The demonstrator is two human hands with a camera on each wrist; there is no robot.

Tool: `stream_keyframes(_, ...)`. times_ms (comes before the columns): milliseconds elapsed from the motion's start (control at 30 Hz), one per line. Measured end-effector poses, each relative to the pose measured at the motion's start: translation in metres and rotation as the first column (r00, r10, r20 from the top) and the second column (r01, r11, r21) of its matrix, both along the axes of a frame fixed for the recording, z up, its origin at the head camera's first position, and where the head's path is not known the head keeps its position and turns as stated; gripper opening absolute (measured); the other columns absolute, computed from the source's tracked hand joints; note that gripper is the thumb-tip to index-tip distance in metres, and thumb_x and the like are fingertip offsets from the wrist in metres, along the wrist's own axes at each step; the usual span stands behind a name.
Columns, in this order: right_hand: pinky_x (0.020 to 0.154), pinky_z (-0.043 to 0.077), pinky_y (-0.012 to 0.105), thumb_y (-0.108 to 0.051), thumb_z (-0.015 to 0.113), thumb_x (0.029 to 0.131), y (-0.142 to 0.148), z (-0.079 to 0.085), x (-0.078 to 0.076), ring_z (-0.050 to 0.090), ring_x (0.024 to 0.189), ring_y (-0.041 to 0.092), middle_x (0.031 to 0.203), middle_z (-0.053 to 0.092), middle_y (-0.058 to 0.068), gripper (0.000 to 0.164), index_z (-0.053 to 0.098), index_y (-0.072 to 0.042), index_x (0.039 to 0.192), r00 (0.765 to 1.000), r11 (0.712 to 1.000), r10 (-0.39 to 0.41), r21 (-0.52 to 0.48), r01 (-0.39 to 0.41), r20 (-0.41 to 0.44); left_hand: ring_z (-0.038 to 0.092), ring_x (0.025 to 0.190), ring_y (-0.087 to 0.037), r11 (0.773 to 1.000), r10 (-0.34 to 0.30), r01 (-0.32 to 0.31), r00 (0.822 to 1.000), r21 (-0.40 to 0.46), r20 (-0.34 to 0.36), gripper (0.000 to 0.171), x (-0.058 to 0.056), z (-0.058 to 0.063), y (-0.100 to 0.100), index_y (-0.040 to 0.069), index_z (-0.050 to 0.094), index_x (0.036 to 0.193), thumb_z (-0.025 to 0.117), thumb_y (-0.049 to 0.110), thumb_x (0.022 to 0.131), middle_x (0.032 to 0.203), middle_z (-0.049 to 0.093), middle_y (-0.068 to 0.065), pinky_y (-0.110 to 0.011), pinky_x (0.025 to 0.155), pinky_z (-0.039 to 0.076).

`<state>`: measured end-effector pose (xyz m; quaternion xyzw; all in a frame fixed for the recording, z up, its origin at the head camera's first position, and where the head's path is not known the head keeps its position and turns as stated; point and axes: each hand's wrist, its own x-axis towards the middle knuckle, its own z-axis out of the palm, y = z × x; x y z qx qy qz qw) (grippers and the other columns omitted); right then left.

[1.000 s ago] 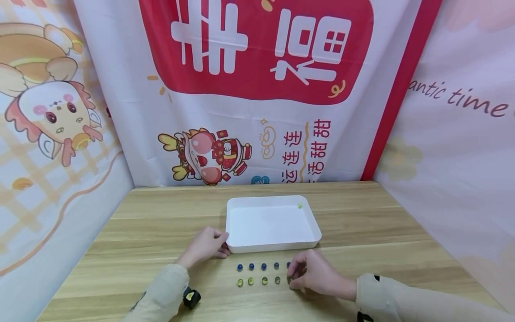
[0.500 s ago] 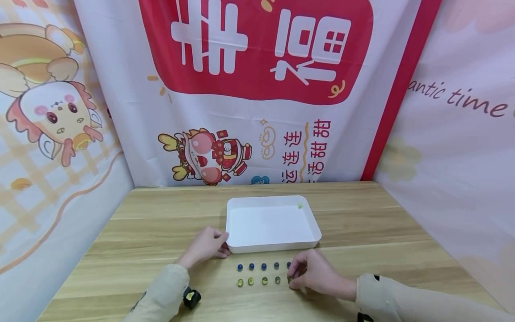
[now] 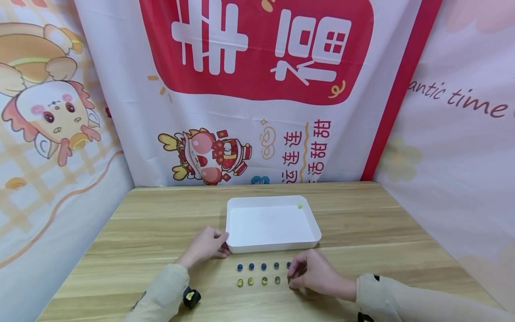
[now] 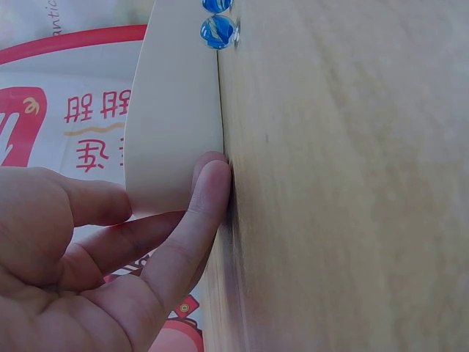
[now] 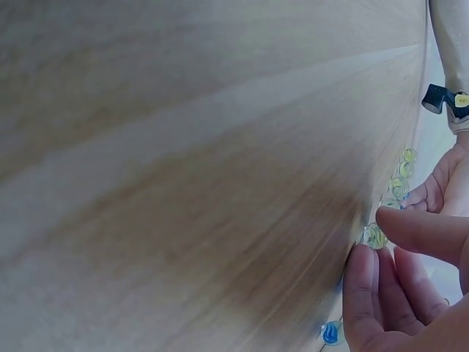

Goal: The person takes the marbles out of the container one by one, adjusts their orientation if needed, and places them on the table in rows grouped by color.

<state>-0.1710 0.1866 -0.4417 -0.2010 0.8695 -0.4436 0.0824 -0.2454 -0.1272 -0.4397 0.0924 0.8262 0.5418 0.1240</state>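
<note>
My left hand [image 3: 207, 243] holds the near left corner of a shallow white tray [image 3: 273, 247]; in the left wrist view its thumb meets the rim and its fingertips [image 4: 212, 180] lie low against the outer wall. My right hand [image 3: 315, 275] pinches a yellow-green glass marble [image 5: 375, 237] at the right end of the front row, between thumb and fingers, at the table surface. Other yellow-green marbles [image 3: 264, 281] lie left of it. Behind them runs a row of blue marbles [image 3: 263, 267]; the rightmost is partly hidden by the right hand.
One small light-green piece [image 3: 299, 206] sits in the tray's far right corner. The wooden table [image 3: 161, 214] ends at a printed cloth backdrop [image 3: 257, 134], with cloths on both sides. A black device [image 3: 191, 298] is strapped at the left wrist.
</note>
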Motion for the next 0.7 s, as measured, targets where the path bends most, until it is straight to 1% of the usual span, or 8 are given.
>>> stream_keyframes(333, 0.061, 0.056, 0.025, 0.004, 0.084, 0.068, -0.0004, -0.0008, -0.0012, 0.063, 0.067, 0.014, 0.075, 0.068, -0.002, 0.022, 0.07, -0.008, 0.081, 1.0, 1.0, 0.001, 0.008, -0.001, -0.023, 0.069, 0.073, -0.027, 1.0, -0.001, 0.001, 1.0, -0.004, -0.001, 0.031, -0.0007, 0.0004, -0.0008, -0.007, 0.071, 0.087, 0.05, 0.01, 0.103, 0.079, 0.068, -0.015, -0.034, 0.067, 0.061)
stream_keyframes(700, 0.062, 0.057, 0.027, 0.003, 0.085, 0.066, 0.0011, -0.0017, -0.0012, 0.064, 0.068, 0.016, 0.075, 0.068, -0.001, 0.024, 0.07, -0.008, 0.082, 1.0, 1.0, 0.0, 0.007, 0.0, -0.007, 0.069, 0.072, -0.026, 1.0, 0.003, -0.003, 1.0, -0.016, -0.005, 0.032, 0.0005, 0.001, -0.0005, -0.007, 0.071, 0.087, 0.049, 0.01, 0.103, 0.078, 0.068, -0.014, -0.033, 0.066, 0.061)
